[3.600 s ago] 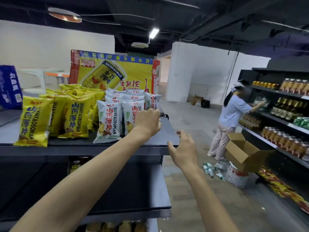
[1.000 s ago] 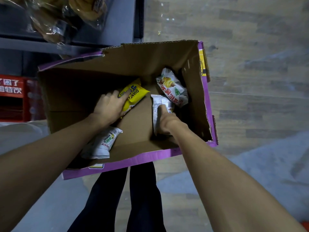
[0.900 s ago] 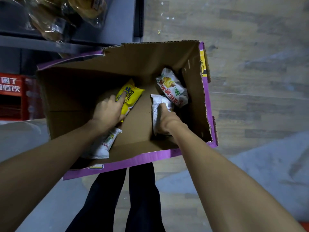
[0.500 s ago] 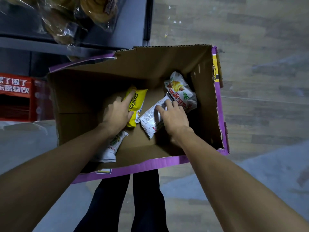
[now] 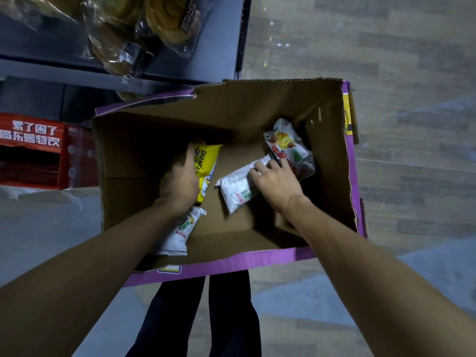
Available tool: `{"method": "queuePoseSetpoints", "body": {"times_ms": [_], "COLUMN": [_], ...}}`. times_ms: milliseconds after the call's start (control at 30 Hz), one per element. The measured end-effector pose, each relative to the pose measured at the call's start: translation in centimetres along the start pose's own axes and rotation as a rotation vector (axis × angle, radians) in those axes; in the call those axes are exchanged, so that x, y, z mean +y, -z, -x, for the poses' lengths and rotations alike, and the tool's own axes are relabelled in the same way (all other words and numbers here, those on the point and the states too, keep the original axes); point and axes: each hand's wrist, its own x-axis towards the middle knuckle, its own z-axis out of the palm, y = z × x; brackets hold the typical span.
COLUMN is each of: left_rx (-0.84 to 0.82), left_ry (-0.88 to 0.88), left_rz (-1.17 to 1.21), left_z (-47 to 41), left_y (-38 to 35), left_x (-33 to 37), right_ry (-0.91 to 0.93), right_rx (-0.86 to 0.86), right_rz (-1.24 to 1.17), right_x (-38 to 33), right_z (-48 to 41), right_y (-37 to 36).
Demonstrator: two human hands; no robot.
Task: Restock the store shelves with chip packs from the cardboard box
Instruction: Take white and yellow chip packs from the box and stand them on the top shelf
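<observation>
Both hands on packs inside the cardboard box (image 5: 257, 261)

My left hand (image 5: 180, 181) has closed its fingers round the yellow chip pack (image 5: 207, 161). My right hand (image 5: 275, 181) has swung the white chip pack (image 5: 238, 186) round, fingers curled over it. I judge both are ready to lift out for the shelf.

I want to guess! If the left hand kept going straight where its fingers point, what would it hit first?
Probably the far wall of the cardboard box. The left hand grips the yellow chip pack, and no other pack lies ahead, though depth is unclear.
</observation>
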Motion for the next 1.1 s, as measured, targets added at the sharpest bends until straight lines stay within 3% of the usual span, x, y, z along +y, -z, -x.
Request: {"method": "queuePoseSetpoints", "body": {"times_ms": [100,200,267,333,433,533,633,800,1100], "left_rx": [-0.019,-0.031,-0.012,-0.009,-0.020,-0.004,-0.022,-0.128,-0.139], "left_ry": [0.043,0.061,0.056,0.041,0.000,-0.047,-0.081,-0.057,-0.080], "left_rz": [0.021,0.018,0.007,0.015,0.008,-0.010,-0.007,-0.003,-0.118], "left_z": [0.1,0.6,0.8,0.9,1.1,1.2,1.3,1.1,0.6], "left_y": [0.2,0.1,0.0,-0.1,0.3,0.7,0.9,0.7,-0.6], "left_x": [0.0,0.0,-0.2,-0.4,-0.4,-0.3,0.2,0.9,1.6], "right_ry": [-0.062,-0.257,-0.429,-0.559,-0.663,-0.565,-0.419,-0.450,-0.522], "right_rx": [-0.023,-0.123,-0.215,-0.265,-0.172,-0.026,0.012,-0.221,-0.264], "right_rz": [-0.240,-0.807,-1.037,-0.956,-0.614,-0.383,-0.240,-0.522,-0.574], "right_x": [1.2,2.0,2.1,1.9,1.7,1.1,0.4,-2.0,-5.2], "right_z": [0.0,0.1,0.1,0.2,0.9,1.6,1.3,-0.5,-1.7], "right_y": [1.2,1.6,1.6,1.9,2.3,3.1,3.1,1.3,1.4]}}
